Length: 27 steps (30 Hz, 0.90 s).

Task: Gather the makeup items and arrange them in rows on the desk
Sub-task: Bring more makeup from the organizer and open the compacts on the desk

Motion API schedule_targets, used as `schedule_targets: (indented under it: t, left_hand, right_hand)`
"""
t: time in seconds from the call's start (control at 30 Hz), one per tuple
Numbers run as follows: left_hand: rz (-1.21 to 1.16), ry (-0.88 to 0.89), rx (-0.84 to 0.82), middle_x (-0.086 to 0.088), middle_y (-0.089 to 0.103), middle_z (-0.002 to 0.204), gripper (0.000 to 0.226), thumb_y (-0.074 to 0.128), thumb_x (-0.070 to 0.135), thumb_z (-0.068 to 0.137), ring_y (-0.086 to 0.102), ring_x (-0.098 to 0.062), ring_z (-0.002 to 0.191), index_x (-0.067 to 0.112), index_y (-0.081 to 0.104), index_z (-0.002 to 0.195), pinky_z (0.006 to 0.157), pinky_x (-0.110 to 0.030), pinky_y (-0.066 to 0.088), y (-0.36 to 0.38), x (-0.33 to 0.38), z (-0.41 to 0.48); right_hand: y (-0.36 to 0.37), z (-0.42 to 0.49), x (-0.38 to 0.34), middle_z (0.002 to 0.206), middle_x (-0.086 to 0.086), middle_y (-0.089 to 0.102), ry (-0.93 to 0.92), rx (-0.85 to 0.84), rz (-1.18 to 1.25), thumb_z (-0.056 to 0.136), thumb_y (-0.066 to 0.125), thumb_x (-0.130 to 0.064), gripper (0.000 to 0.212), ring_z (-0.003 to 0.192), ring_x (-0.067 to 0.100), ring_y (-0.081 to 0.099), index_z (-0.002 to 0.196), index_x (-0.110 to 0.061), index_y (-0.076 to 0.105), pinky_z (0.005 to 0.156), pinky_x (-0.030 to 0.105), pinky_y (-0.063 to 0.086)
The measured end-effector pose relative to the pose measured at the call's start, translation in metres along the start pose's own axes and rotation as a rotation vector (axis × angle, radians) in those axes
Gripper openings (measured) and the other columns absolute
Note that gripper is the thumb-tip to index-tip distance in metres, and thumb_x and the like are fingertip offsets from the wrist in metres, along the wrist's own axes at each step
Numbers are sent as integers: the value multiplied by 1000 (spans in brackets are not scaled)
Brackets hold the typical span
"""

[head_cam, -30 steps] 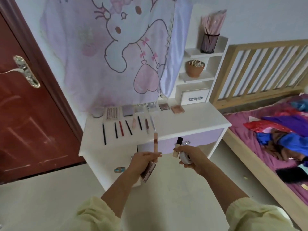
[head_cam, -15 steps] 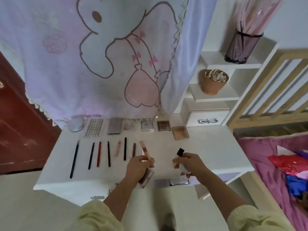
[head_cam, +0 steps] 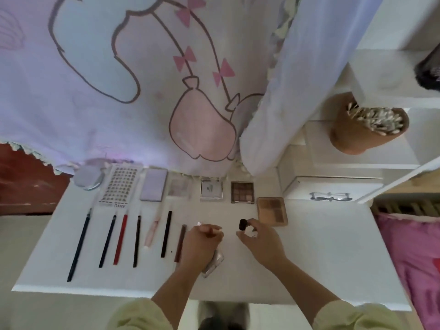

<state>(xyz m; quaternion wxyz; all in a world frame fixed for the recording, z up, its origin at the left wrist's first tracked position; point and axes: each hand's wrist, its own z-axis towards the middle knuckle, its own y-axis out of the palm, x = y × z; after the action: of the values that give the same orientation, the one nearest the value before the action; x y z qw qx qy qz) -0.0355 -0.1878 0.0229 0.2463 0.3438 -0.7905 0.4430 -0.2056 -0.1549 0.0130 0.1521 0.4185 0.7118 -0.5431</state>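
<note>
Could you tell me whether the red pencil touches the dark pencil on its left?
Apart; head view shows bare desk between red pencil and dark pencil.

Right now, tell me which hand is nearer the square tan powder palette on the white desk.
Right. The right hand, pinching a black-capped bottle, is just in front of the square tan palette; the left hand, gripping a silver compact, sits farther left.

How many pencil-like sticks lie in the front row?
7: long black pencil, navy pencil, red pencil, dark pencil, pink tube, black stick, brown stick, left to right. The left hand may hide another.
</note>
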Motion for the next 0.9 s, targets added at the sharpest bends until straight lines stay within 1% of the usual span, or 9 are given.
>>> schedule_targets:
  t: [0.1, 0.17, 0.23, 0.33, 0.43, 0.53, 0.6, 0.8, 0.9]
  left_hand:
    - [138, 63, 58, 5, 74, 98, 24, 56, 27, 90, 67, -10, 91, 27, 73, 107, 78, -17, 48, 1, 9, 19]
    - [221, 102, 69, 6, 72, 108, 26, 54, 29, 91, 65, -13, 100, 31, 71, 111, 84, -21, 48, 2, 13, 27]
    - [293, 129, 58, 4, 72, 109, 27, 52, 32, 93, 65, -14, 100, 32, 68, 115, 85, -24, 49, 5, 14, 33]
    - [333, 137, 46, 4, 72, 106, 27, 51, 33, 94, 65, -15, 97, 32, 68, 115, 82, -25, 50, 10, 11, 41]
    - [347, 132, 28, 3, 72, 102, 25, 50, 33, 94, 65, -17, 94, 31, 68, 112, 81, -28, 51, 12, 10, 43]
    - [389, 135, 11, 4, 70, 93, 23, 49, 33, 93, 64, -18, 88, 28, 69, 104, 76, -29, 51, 13, 10, 48]
    - [394, 142, 6, 5, 70, 91, 21, 50, 34, 93, 63, -18, 86, 28, 69, 102, 74, -28, 51, 13, 10, 50]
    - [355, 156, 10, 8, 70, 90, 20, 54, 34, 91, 63, -16, 86, 29, 68, 105, 74, -26, 50, 12, 6, 49]
    - [319, 164, 21, 10, 68, 86, 23, 57, 33, 91, 63, -15, 86, 29, 66, 112, 76, -25, 50, 9, 7, 47]
  right_hand:
    - [4, 24, 0, 82, -9, 60, -55, 1, -69, 89, 62, -46, 22, 73, 9, 59, 106, -32, 63, 62, 24, 47]
    - [6, 33, 3, 87, -13, 59, -73, -5, -99, 89, 61, -48, 24, 77, 7, 58, 109, -34, 62, 66, 23, 49]
    - [10, 38, 7, 91, -16, 59, -92, -16, -119, 89, 60, -49, 27, 78, 5, 57, 111, -34, 61, 67, 21, 48]
    - [13, 43, 13, 95, -15, 62, -107, -26, -123, 89, 60, -50, 30, 77, 4, 56, 114, -34, 61, 63, 13, 41]
    - [13, 43, 16, 102, -12, 65, -127, -32, -129, 90, 59, -48, 30, 80, 6, 56, 116, -32, 61, 68, 17, 44]
    - [13, 43, 16, 103, -12, 65, -140, -43, -149, 92, 58, -45, 28, 83, 7, 57, 117, -33, 60, 70, 19, 45]
    - [14, 43, 17, 103, -11, 65, -148, -42, -153, 92, 58, -44, 28, 84, 8, 58, 118, -33, 59, 71, 20, 46]
    - [14, 39, 16, 103, -11, 66, -136, -31, -136, 91, 60, -43, 34, 84, 8, 57, 123, -33, 57, 74, 21, 47]
    - [13, 37, 14, 101, -10, 64, -115, -25, -117, 90, 61, -44, 39, 87, 9, 58, 127, -35, 54, 74, 20, 46]
